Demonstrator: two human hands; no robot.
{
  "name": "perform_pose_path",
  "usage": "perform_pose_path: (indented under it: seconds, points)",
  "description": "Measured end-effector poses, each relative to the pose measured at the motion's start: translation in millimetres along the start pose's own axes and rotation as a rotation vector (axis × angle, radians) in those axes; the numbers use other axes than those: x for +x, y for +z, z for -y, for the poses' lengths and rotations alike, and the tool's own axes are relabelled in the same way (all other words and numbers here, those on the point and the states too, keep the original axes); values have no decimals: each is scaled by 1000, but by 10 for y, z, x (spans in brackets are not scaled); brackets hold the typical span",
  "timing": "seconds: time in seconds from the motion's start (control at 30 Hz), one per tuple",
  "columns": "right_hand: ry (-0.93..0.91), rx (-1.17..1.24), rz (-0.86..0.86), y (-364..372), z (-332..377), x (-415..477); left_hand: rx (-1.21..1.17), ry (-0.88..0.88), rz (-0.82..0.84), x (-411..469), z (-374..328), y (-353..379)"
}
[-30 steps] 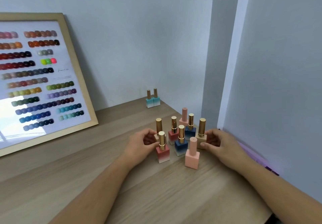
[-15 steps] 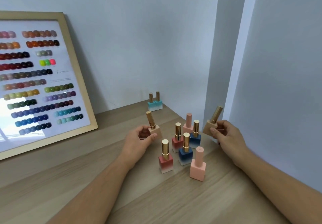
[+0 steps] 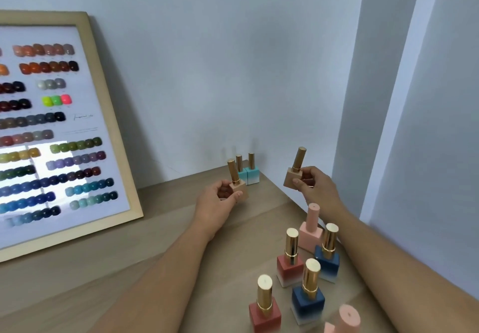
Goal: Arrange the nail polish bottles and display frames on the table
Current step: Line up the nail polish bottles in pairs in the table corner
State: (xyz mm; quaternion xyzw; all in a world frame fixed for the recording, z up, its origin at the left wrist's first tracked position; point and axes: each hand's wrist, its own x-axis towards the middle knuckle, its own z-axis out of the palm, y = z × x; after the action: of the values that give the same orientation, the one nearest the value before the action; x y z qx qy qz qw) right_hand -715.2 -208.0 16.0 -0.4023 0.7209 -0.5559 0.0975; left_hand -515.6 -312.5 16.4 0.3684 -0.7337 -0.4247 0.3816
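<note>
My left hand (image 3: 216, 204) grips a beige nail polish bottle (image 3: 238, 187) with a gold cap, held just above the wooden table (image 3: 108, 275). My right hand (image 3: 315, 187) holds a second beige bottle (image 3: 294, 174), tilted, higher in the air. Both are close to two teal bottles (image 3: 249, 173) standing in the back corner. Near the front right stand several bottles: two red (image 3: 289, 261), two dark blue (image 3: 308, 299) and two pink (image 3: 311, 229). A wooden display frame (image 3: 114, 135) of colour swatches leans on the wall at the left.
The wall meets the table's right edge beside the bottle group, and a wall corner (image 3: 347, 125) stands behind my right hand. Bare wood lies between the frame and the bottles.
Both hands lifted the beige bottles out of the group and carried them away from me toward the teal pair in the corner. The camera view dropped closer to the remaining bottles.
</note>
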Motion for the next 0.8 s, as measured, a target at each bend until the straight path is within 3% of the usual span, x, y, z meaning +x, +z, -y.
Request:
perform_pose_path:
  seconds: [0.4,0.8]
  points:
    - [-128,-156,376,422,-14,417,181,41,26,368,81,146]
    - [-149,-71,375,433,20,400,171,14,-8,389,97,169]
